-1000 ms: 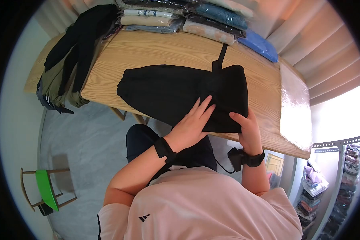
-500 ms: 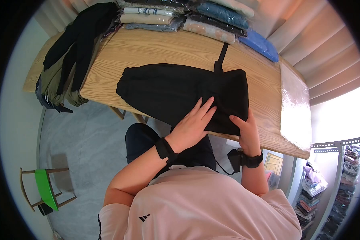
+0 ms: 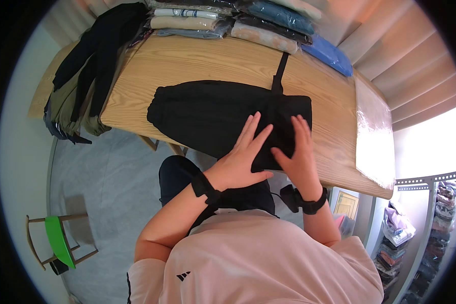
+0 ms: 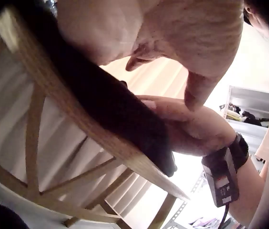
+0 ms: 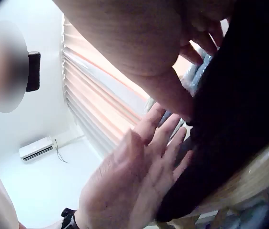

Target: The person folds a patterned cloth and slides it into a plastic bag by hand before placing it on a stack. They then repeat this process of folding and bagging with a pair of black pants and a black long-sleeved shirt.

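A folded black garment [image 3: 207, 111] lies across the wooden table, its gathered end to the left and a black strap [image 3: 282, 68] reaching from its far edge toward the bagged stacks. My left hand [image 3: 240, 159] is over the garment's near part, fingers spread and straight. Just right of it, my right hand [image 3: 300, 157] is over the folded right end, thumb apart from the fingers. Neither hand grips the cloth. In the right wrist view the fingers of the left hand [image 5: 129, 181] are straight beside the black cloth [image 5: 239, 95].
Bagged folded clothes [image 3: 185, 24] are stacked at the table's back, with a blue packet [image 3: 327, 54] beside them. Dark and olive garments [image 3: 99, 55] hang over the left end. Clear plastic bags [image 3: 374, 134] lie at the right. A green-seated chair [image 3: 59, 240] stands on the floor.
My right hand has let go of the garment's right edge and moved left over it. The left fingers have spread wider. The garment's right end now lies flatter.
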Motion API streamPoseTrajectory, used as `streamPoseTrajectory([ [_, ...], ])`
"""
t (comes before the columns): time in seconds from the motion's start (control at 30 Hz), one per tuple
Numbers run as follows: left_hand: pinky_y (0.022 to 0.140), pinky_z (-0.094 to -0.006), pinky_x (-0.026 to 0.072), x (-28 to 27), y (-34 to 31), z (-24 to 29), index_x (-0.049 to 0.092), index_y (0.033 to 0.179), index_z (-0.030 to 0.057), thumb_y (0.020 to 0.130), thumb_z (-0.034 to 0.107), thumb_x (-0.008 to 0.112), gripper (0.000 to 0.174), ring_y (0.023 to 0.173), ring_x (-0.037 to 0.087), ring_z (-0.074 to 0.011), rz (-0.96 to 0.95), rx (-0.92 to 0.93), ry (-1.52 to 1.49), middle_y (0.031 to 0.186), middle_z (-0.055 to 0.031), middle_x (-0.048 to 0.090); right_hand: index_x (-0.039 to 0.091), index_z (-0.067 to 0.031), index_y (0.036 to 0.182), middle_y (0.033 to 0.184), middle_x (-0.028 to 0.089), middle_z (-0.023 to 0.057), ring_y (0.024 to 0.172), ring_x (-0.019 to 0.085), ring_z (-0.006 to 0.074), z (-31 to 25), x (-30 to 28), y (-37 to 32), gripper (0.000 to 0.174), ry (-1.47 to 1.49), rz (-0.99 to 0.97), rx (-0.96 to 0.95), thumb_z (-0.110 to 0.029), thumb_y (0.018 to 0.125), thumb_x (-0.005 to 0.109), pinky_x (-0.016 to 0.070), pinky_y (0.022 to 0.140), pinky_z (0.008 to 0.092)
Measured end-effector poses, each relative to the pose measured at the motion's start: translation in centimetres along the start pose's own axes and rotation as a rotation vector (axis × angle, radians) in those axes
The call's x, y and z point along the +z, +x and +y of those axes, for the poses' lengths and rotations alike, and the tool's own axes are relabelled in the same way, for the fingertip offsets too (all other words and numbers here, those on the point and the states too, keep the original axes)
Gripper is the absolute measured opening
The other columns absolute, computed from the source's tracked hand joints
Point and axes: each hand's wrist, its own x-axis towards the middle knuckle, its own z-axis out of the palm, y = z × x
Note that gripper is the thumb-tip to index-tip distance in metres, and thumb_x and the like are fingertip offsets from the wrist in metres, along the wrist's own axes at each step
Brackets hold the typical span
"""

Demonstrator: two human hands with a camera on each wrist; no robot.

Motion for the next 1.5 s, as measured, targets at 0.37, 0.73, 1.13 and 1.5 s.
streamPoseTrajectory([
  [0.37,0.106,-0.0564,0.0230,-0.9,-2.8,-1.6,0.054,0.128,0.0129,0.086,0.038,0.060,0.050,0.134,0.030,-0.0383,0.007,-0.082,0.704,0.140,-0.0201,0.039,0.043,-0.0036,0.133,0.120,0.058,0.0217,0.109,0.057,0.0337,-0.2,1.2,2.6,0.050,-0.215,-0.096,0.199,-0.008,0.086,0.057,0.0445,0.091,0.0438],
  [0.73,0.104,-0.0583,0.0239,-0.3,-3.0,-2.4,0.058,0.119,0.0050,0.082,0.035,0.062,0.048,0.124,0.039,-0.0408,0.052,-0.060,0.727,0.128,-0.0215,0.049,0.029,-0.0015,0.142,0.143,0.036,0.0207,0.134,0.033,0.0366,-5.2,7.1,2.8,0.065,-0.343,-0.146,-0.045,-0.019,0.086,0.056,0.0266,0.104,0.0610],
  [1.13,0.107,-0.0573,0.0213,-1.9,-3.2,-2.6,0.059,0.118,0.0048,0.082,0.027,0.064,0.043,0.127,0.037,-0.0416,-0.043,-0.071,0.509,0.130,-0.0208,0.047,0.027,-0.0010,0.143,0.140,0.040,0.0231,0.135,0.032,0.0379,-4.9,7.8,3.1,0.062,-0.413,-0.179,0.063,-0.015,0.088,0.051,0.0228,0.106,0.0611],
  [1.5,0.109,-0.0548,0.0196,-2.1,-3.0,-2.3,0.059,0.120,0.0067,0.083,0.032,0.064,0.045,0.132,0.032,-0.0409,-0.125,-0.132,0.553,0.130,-0.0220,0.046,0.034,-0.0030,0.140,0.140,0.041,0.0173,0.132,0.036,0.0363,-4.1,8.1,2.0,0.058,-0.643,-0.129,-0.020,-0.014,0.086,0.050,0.0256,0.104,0.0619],
])
